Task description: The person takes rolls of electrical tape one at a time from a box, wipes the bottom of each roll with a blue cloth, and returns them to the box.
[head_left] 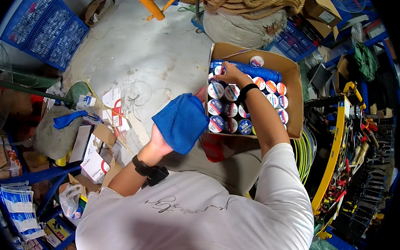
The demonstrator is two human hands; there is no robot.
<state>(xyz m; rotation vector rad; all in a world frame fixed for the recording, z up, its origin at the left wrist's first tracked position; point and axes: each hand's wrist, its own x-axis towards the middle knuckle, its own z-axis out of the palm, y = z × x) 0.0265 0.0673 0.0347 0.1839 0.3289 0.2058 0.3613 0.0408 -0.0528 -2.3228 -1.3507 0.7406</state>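
A blue cloth (181,124) is draped over my left hand (160,142), hiding most of its fingers; fingertips show by the left wall of a cardboard box (294,98). Inside the box stand several rows of tape rolls (245,126) with round printed labels. My right hand (233,75) reaches into the box's far left corner. Its fingers are closed around a tape roll (220,70) with a white, red and blue label. Behind that hand lies a long blue wrapped bundle (267,74), with a single tape roll (256,61) at the far wall.
Coiled rope (248,2) lies on a wrapped bale beyond the box. To the right, hand tools hang beside a yellow frame (331,156). Blue crates (46,24) lean at the far left. Small cartons (94,164) and a grey cloth-covered seat (58,132) are nearer left.
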